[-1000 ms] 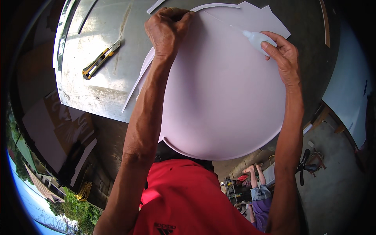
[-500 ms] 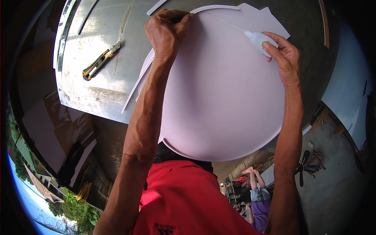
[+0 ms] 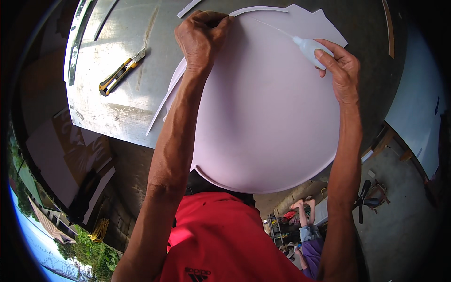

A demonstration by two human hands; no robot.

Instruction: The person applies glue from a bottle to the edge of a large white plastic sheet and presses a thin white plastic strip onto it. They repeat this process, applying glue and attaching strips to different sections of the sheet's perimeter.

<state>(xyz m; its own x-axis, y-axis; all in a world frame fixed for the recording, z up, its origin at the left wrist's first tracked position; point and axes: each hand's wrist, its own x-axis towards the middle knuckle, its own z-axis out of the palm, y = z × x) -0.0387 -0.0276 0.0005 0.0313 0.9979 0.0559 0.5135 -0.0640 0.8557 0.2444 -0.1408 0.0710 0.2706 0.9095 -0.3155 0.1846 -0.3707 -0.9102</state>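
A large rounded board [image 3: 277, 108], pale pinkish white, lies below my arms. Along its far edge runs a thin white strip [image 3: 260, 9], curved to follow the outline. My left hand [image 3: 202, 42] is closed in a pinch on the strip's left end at the board's rim. In my right hand [image 3: 346, 73], thumb and fingers wrap a small translucent squeeze bottle [image 3: 310, 50], held tilted over the board's far right. Its long thin nozzle points left toward my left fingertips. Whether liquid comes out is too fine to see.
A yellow and black utility knife [image 3: 120, 75] lies on the metal table [image 3: 112, 110] at left, blade exposed. Narrow offcuts [image 3: 164, 105] sit beside my left forearm. A dark strip [image 3: 105, 19] lies far left. Another person [image 3: 310, 235] is in the background, and a black fan blade [image 3: 364, 201] shows lower right.
Almost nothing differs. Both hands, the bottle and the strip hold their places, apart from a very slight shift of my left hand.
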